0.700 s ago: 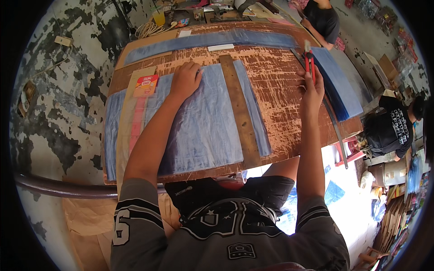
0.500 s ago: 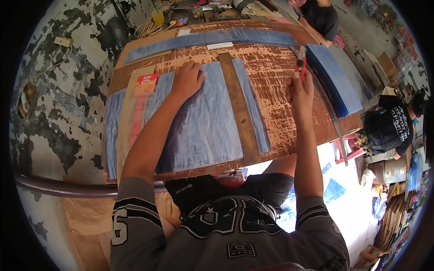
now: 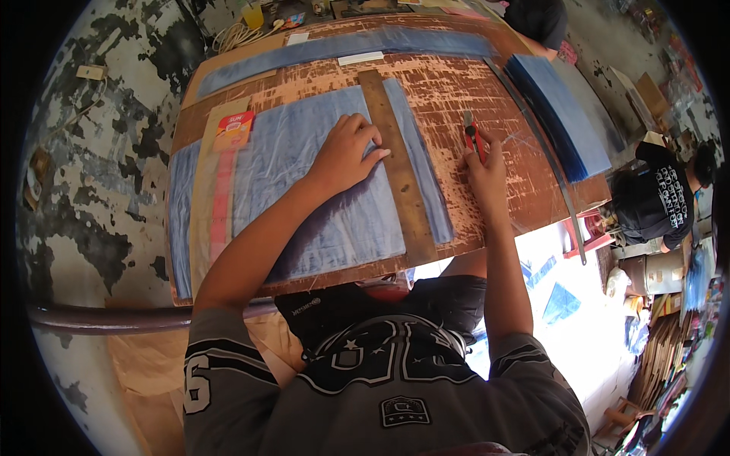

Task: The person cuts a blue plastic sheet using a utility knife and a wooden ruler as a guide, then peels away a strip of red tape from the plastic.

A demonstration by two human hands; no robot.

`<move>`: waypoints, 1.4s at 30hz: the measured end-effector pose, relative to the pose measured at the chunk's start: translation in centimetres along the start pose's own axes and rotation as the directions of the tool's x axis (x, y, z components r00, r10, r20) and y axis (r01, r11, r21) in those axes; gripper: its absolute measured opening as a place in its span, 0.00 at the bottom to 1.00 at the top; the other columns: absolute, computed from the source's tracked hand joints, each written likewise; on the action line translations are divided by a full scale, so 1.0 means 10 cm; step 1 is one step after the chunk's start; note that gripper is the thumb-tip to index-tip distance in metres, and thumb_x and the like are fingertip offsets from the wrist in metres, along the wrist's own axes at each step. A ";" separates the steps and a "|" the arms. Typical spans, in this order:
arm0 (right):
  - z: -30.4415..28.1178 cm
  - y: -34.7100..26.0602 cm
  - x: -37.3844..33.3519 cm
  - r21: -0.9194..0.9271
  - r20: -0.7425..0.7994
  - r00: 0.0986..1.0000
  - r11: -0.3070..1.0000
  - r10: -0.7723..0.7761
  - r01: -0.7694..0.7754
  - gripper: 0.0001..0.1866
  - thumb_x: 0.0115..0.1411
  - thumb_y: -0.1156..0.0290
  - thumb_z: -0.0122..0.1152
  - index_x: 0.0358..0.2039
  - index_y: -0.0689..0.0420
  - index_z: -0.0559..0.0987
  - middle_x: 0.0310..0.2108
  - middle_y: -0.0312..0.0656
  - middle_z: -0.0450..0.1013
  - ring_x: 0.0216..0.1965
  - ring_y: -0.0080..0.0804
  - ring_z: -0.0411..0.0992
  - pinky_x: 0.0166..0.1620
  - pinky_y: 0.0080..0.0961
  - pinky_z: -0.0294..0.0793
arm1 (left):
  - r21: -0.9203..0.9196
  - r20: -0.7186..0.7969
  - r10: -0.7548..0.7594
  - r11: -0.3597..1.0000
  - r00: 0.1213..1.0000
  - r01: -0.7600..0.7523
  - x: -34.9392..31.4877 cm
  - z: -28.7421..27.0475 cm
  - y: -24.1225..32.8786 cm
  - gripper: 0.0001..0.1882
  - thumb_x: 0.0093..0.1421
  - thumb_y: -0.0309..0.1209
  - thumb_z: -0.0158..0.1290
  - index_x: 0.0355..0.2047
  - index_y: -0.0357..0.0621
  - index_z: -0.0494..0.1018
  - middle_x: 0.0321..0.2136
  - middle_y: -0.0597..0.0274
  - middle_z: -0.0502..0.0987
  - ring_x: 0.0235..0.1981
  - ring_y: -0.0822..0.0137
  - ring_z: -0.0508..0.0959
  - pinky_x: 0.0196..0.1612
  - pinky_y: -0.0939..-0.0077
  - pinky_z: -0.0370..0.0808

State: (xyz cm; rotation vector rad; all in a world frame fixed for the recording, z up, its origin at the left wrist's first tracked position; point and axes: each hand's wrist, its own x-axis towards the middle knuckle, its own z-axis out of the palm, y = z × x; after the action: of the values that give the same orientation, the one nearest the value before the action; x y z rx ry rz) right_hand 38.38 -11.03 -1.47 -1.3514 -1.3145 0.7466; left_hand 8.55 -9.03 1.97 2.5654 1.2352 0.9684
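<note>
Blue film makes up the sheet [image 3: 357, 228] under your left hand [image 3: 346, 152], spread flat on the worn table [image 3: 449, 95]. That hand is half open, fingers bent and gripping nothing, its thumb tip at the edge of the bar [image 3: 401, 171]; whether it presses, I cannot tell. The bar lies across the film just right of that hand, with a narrow blue margin [image 3: 420, 163] showing on its far side. Your right hand [image 3: 487, 167], further right, is closed around a red cutter [image 3: 473, 138], held over bare table with its tip pointing away from you.

The work looks partway along: the bar is in place, and the broad film under your left hand looks whole. I cannot tell whether the margin is already severed. Right of your right hand, past a thin dark strip [image 3: 572, 215], a neat blue stack [image 3: 563, 114] seems finished. Beyond your left hand lie a white block [image 3: 360, 58] and a long blue band [image 3: 342, 48]; left of it, a red-orange packet [image 3: 233, 131].
</note>
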 end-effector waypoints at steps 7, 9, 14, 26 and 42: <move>0.01 -0.13 -0.05 0.059 -0.026 0.998 0.996 0.062 -0.061 0.25 0.69 0.71 0.56 0.65 0.59 0.65 0.31 0.40 0.77 0.27 0.25 0.76 0.31 0.24 0.75 | 0.047 0.078 0.083 0.995 0.993 -0.087 0.01 0.00 -0.05 0.08 0.64 0.30 0.59 0.32 0.42 0.72 0.34 0.56 0.71 0.40 0.51 0.72 0.47 0.60 0.71; -0.01 -0.08 -0.06 0.089 -0.038 0.999 0.996 0.032 -0.028 0.25 0.70 0.72 0.55 0.65 0.58 0.65 0.31 0.40 0.77 0.27 0.24 0.75 0.30 0.23 0.75 | 0.006 0.105 0.096 0.995 0.990 -0.097 0.04 0.02 -0.03 0.07 0.66 0.30 0.58 0.34 0.42 0.71 0.34 0.54 0.72 0.40 0.50 0.73 0.46 0.60 0.71; 0.00 -0.09 -0.11 0.220 -0.078 0.995 0.974 0.067 -0.048 0.27 0.71 0.70 0.55 0.68 0.53 0.62 0.30 0.38 0.75 0.24 0.21 0.72 0.25 0.22 0.72 | -0.158 0.077 -0.082 0.983 0.994 0.094 0.15 0.08 0.11 0.09 0.71 0.33 0.54 0.38 0.42 0.69 0.30 0.50 0.76 0.32 0.46 0.78 0.36 0.56 0.73; -0.04 -0.09 -0.11 0.369 -0.187 0.975 0.929 0.120 -0.043 0.30 0.71 0.71 0.54 0.69 0.56 0.56 0.37 0.44 0.75 0.23 0.22 0.70 0.26 0.21 0.70 | -0.210 0.257 0.048 0.978 0.965 0.007 0.55 0.22 0.45 0.09 0.71 0.34 0.54 0.47 0.43 0.74 0.35 0.52 0.81 0.37 0.54 0.82 0.41 0.60 0.77; -0.06 -0.20 -0.14 0.458 -0.211 0.962 0.887 0.172 -0.058 0.31 0.70 0.71 0.55 0.70 0.59 0.55 0.34 0.40 0.74 0.21 0.20 0.67 0.24 0.19 0.66 | -0.077 0.031 -0.063 0.995 0.998 0.065 0.30 -0.12 0.11 0.24 0.67 0.37 0.61 0.59 0.40 0.73 0.50 0.46 0.80 0.52 0.49 0.80 0.54 0.55 0.76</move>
State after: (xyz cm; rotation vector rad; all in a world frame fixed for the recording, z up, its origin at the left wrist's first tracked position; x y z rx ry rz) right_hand 38.07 -12.87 0.27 -1.1077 -0.8033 0.8710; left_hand 9.93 -7.76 4.80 2.4559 1.2388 0.9451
